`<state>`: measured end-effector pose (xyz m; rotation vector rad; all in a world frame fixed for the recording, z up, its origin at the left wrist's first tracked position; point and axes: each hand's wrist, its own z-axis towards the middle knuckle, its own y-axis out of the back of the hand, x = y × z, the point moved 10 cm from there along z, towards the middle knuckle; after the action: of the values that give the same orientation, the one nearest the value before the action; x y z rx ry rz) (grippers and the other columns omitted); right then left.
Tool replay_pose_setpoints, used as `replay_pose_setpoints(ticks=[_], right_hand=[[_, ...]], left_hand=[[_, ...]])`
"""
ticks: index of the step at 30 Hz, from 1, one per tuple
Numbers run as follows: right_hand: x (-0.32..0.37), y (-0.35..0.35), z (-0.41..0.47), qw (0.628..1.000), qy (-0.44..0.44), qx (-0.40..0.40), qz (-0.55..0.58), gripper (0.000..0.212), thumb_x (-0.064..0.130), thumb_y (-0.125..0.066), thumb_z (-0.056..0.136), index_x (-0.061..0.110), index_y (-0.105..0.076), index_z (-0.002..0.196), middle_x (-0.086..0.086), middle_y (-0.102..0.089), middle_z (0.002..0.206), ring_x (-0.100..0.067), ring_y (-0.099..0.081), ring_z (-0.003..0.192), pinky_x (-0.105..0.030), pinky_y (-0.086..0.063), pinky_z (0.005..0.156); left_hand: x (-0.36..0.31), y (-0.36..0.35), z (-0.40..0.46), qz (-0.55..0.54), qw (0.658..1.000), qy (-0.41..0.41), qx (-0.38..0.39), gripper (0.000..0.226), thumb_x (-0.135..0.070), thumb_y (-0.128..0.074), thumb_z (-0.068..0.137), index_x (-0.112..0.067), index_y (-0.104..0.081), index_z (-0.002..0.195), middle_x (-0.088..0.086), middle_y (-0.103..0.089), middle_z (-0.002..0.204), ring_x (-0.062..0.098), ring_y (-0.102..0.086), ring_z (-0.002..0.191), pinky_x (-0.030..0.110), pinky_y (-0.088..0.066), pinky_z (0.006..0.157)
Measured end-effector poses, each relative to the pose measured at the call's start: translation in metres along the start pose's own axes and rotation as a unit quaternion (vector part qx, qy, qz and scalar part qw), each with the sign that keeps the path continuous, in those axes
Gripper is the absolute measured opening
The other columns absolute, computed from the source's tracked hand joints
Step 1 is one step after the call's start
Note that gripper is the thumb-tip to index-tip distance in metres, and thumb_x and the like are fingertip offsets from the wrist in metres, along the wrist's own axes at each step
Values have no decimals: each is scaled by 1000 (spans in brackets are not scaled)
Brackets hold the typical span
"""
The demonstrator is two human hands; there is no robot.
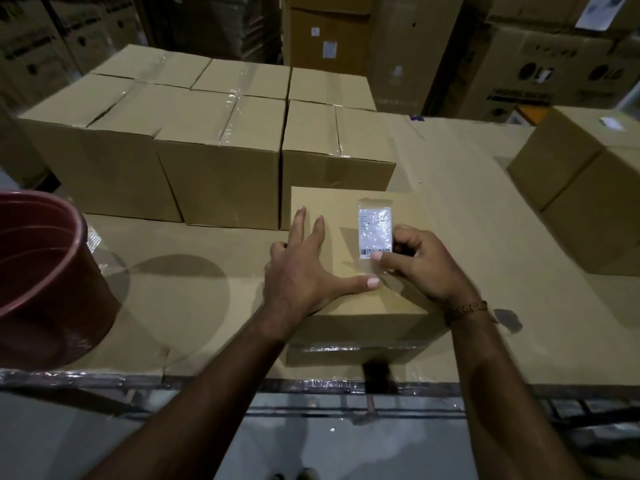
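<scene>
Step in hand, I'd say: sticking the label (375,232) onto the top of the box (341,206) w/ a strip of clear tape. The box sits at the near edge of the table (485,220), which is covered in cardboard sheet. The label lies on the box top, right of centre, barcode end toward the person.

Left hand (304,268) is open, palm & spread fingers flat on the lid, thumb stretched toward the tape's near end. Right hand (422,265) is curled, thumb & forefinger pinching the label's near edge, tape incl.

To do it well:
- Left hand shd bear down so the box doesn't skid on the smooth sheet.
- Far end of the tape looks stuck already, so lower the near end slowly, no slack. Then wipe w/ a thumb from far to near to push air out.
- Tape looks crinkled over the print. Smooth it, esp. over the barcode, or a scanner may struggle.
- Check the label is square to the box edges before pressing hard; peeling tape back wd prob. tear the cardboard skin.
- No fingertips on the sticky side.

Maroon bucket (45,271) at left & the stacked cartons (221,140) behind are well apart, no obstacle.
</scene>
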<state>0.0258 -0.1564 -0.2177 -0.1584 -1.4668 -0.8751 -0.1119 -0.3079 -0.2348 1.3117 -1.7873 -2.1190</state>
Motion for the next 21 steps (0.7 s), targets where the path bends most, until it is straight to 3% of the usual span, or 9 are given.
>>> replay_pose_setpoints(ticks=[3,9,12,15,17,21], right_hand=[[0,1,-1,1000,10,1,-2,20,30,-81,85,24,-82,104,-18,-68,100,-43,-64,95,-55,-55,87],[3,0,1,1000,19,-1,-4,9,30,-80,86,33,-82,94,-9,-66,89,-34,-64,86,-47,-54,78],[4,1,0,1000,27,0,-13,19,35,-78,86,29,-82,103,-4,-70,93,-33,-67,92,-52,-58,85],[4,3,-1,999,32,-2,-12,30,43,-76,85,25,-81,108,-10,-72,101,-36,-68,97,-59,-56,88],[3,3,-1,1000,29,-2,-5,25,38,-76,88,22,-81,106,-9,-73,99,-36,-68,96,-57,-57,86],[4,2,-5,998,10,9,67,22,12,-73,99,16,-78,120,3,-79,116,-19,-74,110,-39,-60,95]], left_hand=[[1,-1,-1,-7,1000,-4,8,150,-103,-65,43,-40,-9,167,-22,18,172,35,-26,151,56,-42,110],[1,-2,0,-12,1000,-9,21,158,-103,-65,35,-40,-6,167,-25,21,170,34,-21,153,55,-40,112],[0,-2,-1,-14,1000,-8,25,157,-101,-64,36,-40,-5,168,-25,21,170,35,-19,155,57,-39,113],[0,-2,-2,-17,999,-4,31,155,-99,-68,39,-40,-4,167,-25,21,170,34,-19,155,58,-37,115],[0,-2,-2,-15,999,0,34,154,-98,-70,40,-40,-4,167,-25,21,170,33,-19,155,58,-37,116],[-3,-1,-3,-14,999,5,41,150,-93,-75,46,-39,-4,167,-25,20,170,32,-19,155,57,-37,117]])
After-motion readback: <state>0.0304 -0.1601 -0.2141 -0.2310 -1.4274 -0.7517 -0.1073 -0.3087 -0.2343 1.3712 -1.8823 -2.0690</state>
